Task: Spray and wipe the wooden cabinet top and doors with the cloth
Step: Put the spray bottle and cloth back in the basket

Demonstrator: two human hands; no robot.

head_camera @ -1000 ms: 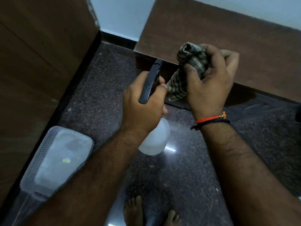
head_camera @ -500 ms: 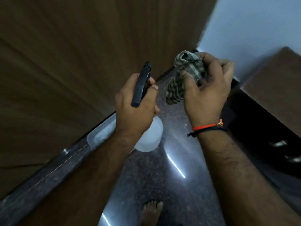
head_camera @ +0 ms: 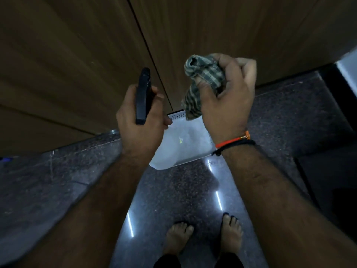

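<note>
Head view: you stand barefoot on a dark speckled stone floor (head_camera: 183, 190), facing tall wooden cabinet doors (head_camera: 193, 31) that fill the upper frame, a thin dark seam running down between two panels.

Your left hand (head_camera: 141, 124) is wrapped round the black trigger head of a spray bottle (head_camera: 143, 97), the grip closed tight on it, nozzle end pointing up toward the doors. The bottle's pale body is mostly hidden under your fist; where it ends against the white thing behind it cannot be told.

Your right hand (head_camera: 226, 101) is raised beside it, just apart, the grip bunching a checked cloth (head_camera: 201, 82) between thumb and curled fingers. One crumpled end pokes up above the knuckles and a loose tail hangs down past the palm. The cloth is off the wood, in the air in front of the right-hand door.

Orange and black bands (head_camera: 233, 142) circle your right wrist.

Below and between your hands, a white perforated bin (head_camera: 187, 140) sits on the floor against the foot of the doors. Your feet (head_camera: 204, 235) show at the bottom edge, with streaks of light reflected on the polished floor.
</note>
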